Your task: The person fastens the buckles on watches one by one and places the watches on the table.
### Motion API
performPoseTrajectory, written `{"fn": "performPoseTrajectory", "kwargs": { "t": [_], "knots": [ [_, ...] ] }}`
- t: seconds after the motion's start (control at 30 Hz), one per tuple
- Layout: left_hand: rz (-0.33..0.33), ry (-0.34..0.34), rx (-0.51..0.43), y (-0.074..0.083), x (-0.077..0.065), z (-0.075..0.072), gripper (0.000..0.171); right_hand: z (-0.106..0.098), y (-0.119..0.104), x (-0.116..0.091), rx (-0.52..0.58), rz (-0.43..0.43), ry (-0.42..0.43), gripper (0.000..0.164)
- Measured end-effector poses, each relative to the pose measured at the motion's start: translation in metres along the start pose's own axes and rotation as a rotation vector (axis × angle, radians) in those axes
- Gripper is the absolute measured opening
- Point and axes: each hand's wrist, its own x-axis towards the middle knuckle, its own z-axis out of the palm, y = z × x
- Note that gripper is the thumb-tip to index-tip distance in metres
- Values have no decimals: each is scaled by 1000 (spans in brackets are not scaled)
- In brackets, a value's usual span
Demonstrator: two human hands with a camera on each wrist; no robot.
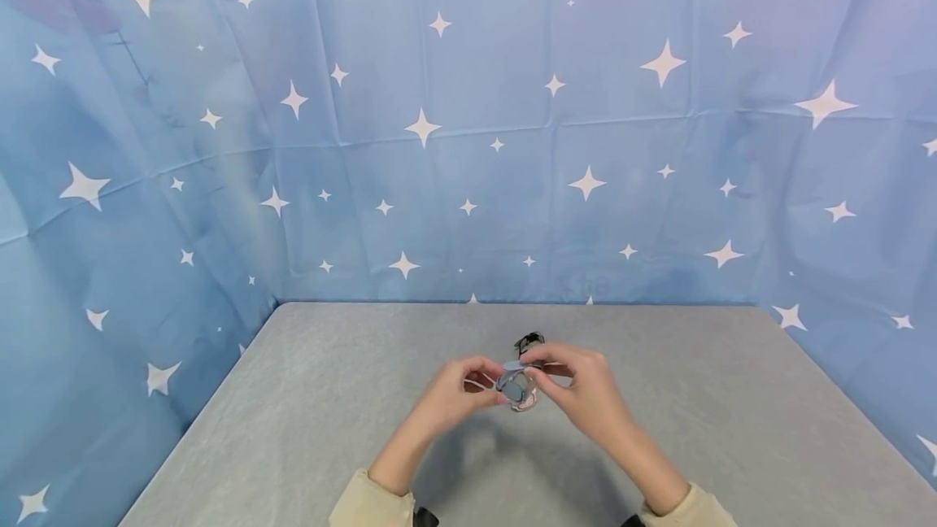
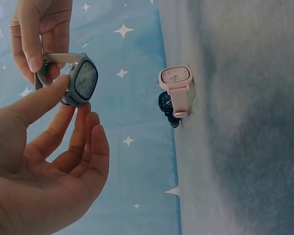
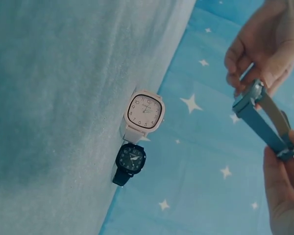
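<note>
A blue-grey wristwatch [image 1: 514, 390] is held up over the table between both hands. My left hand [image 1: 450, 394] pinches its squarish case [image 2: 84, 81] between thumb and fingers, and the dial faces sideways in the left wrist view. My right hand [image 1: 584, 389] pinches the strap on the side away from the case. In the right wrist view the strap [image 3: 261, 128] runs as a loop from the case to the right fingertips, where its two ends come together. Part of the strap end is hidden behind the right fingers [image 3: 279, 181].
A pink watch [image 3: 144, 112] with a squarish dial lies on the grey table [image 1: 293, 429], beyond the hands. Close beside it lies a black watch [image 3: 131, 159]. A blue star-patterned cloth [image 1: 498, 104] hangs behind the table and at its sides.
</note>
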Motion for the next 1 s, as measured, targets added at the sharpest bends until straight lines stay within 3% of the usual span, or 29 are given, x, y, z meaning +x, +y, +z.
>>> {"fn": "performPoseTrajectory", "kwargs": {
  "t": [0.23, 0.73, 1.0],
  "knots": [
    [13, 49, -10, 1, 1, 0, 19, -2, 1, 0, -13, -13, -35, 18],
    [44, 110, -47, 2, 0, 6, 14, -5, -1, -1, -63, 43, -152, 23],
    [71, 106, -77, 5, 1, 11, 10, 0, -2, 1, -25, 31, -185, 18]
  ]
}}
